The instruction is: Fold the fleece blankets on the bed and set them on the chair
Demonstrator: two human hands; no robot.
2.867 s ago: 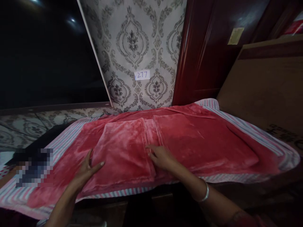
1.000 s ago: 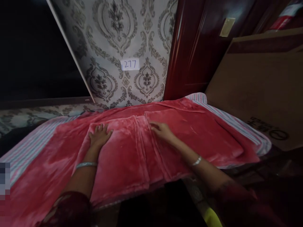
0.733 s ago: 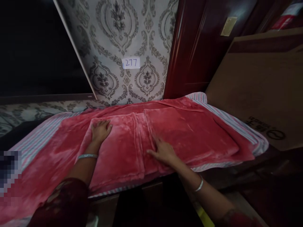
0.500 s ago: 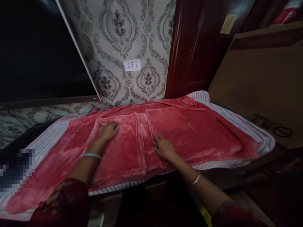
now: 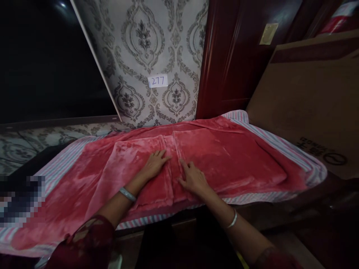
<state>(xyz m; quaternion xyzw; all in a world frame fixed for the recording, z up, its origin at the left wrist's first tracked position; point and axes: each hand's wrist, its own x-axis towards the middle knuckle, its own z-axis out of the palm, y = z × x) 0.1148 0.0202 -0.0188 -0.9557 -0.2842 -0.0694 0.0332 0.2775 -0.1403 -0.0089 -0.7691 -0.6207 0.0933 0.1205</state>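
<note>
- Left hand [image 5: 154, 165], spread flat, and right hand [image 5: 195, 180], loosely half-open, touch the red plush blanket [image 5: 227, 157], gripping nothing visible.
- Blanket lies folded atop the striped cloth [image 5: 280, 145].
- Probably best smoothed lightly, facing edges kept parallel.
- Cardboard box [image 5: 303, 101]: right of the striped cloth.

The desk [image 5: 336, 191] is dark and low in the view, its top mostly hidden. Directly on it lies a striped cloth [image 5: 68, 158] – pale, with pink and blue-grey bands – spread wide, its edge overhanging the front. The cloth in turn bears a plush red blanket [image 5: 232, 157], which leaves striped margins showing at both ends and along part of the front.
</note>
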